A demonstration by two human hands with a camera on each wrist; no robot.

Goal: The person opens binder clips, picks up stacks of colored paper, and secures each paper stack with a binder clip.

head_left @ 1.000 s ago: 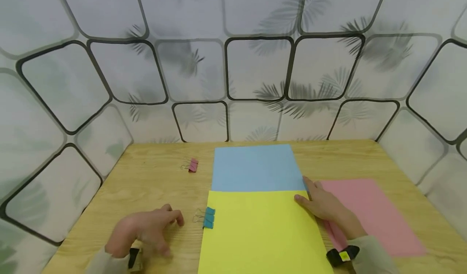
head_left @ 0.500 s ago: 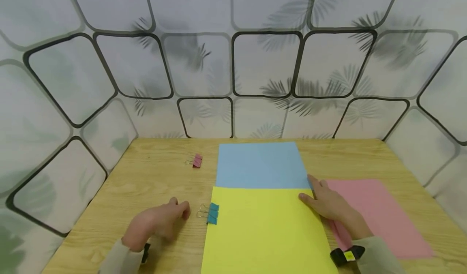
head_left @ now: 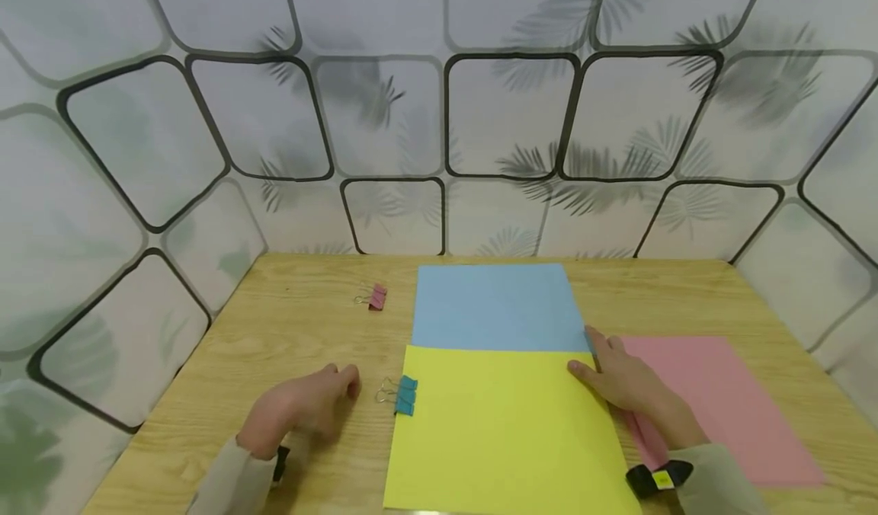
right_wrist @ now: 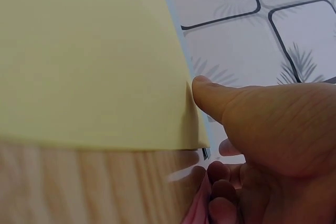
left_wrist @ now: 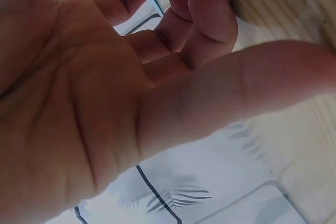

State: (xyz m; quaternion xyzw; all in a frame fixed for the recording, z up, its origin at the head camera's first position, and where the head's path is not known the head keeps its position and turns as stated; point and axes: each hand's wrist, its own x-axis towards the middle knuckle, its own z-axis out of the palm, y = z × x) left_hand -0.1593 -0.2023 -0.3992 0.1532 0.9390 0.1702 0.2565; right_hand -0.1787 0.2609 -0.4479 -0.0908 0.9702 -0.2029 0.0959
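In the head view, a yellow sheet (head_left: 507,431) overlaps the front of a blue sheet (head_left: 501,309) on the table. A teal binder clip (head_left: 405,396) grips the yellow sheet's left edge, its wire handles pointing left. To the left of that clip my left hand (head_left: 305,404) hovers low over the wood or touches it, fingers loosely bent and holding nothing. My right hand (head_left: 627,382) rests along the right edges of both sheets. In the right wrist view its thumb (right_wrist: 212,95) touches the yellow sheet's edge, while the other fingers lie lower, near a pink sheet.
A pink binder clip (head_left: 378,297) lies at the back left of the table. The pink sheet (head_left: 727,408) lies on the right, partly behind my right hand and wrist. Pale patterned cloth walls (head_left: 507,119) enclose the wooden table (head_left: 288,332) at the back and sides.
My left hand's thumb has drawn in, and its fingers look more bent. The right hand stays on the sheets' edges. The head view has shifted slightly.
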